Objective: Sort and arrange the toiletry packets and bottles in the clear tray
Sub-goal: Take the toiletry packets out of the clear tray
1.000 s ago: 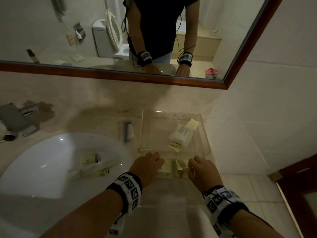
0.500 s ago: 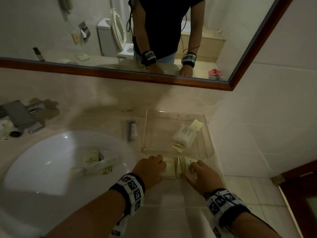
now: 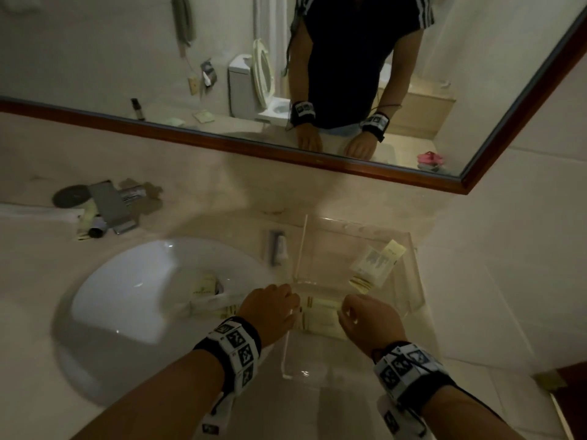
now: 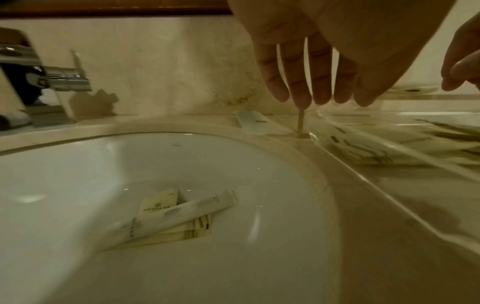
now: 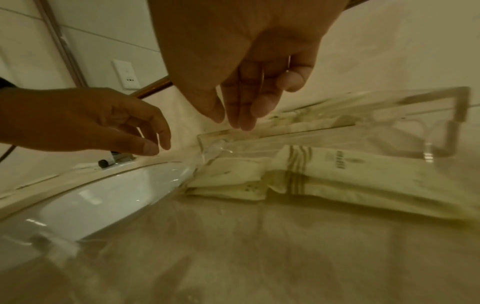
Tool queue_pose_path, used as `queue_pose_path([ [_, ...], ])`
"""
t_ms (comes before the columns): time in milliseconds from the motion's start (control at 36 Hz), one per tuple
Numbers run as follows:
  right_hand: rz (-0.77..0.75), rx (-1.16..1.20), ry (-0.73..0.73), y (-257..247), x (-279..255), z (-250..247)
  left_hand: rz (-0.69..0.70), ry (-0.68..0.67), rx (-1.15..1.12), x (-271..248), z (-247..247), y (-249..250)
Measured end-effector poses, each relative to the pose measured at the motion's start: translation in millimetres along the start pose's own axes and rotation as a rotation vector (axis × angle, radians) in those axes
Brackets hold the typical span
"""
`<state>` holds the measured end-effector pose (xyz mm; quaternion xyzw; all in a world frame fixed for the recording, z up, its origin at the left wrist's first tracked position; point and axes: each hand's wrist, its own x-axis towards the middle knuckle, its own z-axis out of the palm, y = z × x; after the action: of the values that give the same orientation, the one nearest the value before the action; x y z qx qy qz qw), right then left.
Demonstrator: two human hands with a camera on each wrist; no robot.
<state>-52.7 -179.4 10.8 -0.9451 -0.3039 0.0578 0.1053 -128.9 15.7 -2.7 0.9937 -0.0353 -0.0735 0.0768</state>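
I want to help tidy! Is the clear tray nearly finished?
Partly. Some packets already lie in the clear tray. Both the left hand and the right hand hover open over them, holding nothing. Still left: packets in the sink and a small tube on the counter.

tray: clear glossy plastic
packets: matt cream paper
sink: glossy white ceramic
tabletop: polished beige stone
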Motion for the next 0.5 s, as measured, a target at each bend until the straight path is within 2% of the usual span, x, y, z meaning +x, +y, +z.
queue_pose_path([
  [333,-0.127,0.012,-0.14,-82.6,25.3,10.9,-0.32,-0.075,-0.035,-69.9,-1.0,-70.7],
  [500,-0.158,-0.058,-0.172,-129.8,40.7,22.5,-0.449,-0.094,-0.011,-103.9,0.2,-115.3],
])
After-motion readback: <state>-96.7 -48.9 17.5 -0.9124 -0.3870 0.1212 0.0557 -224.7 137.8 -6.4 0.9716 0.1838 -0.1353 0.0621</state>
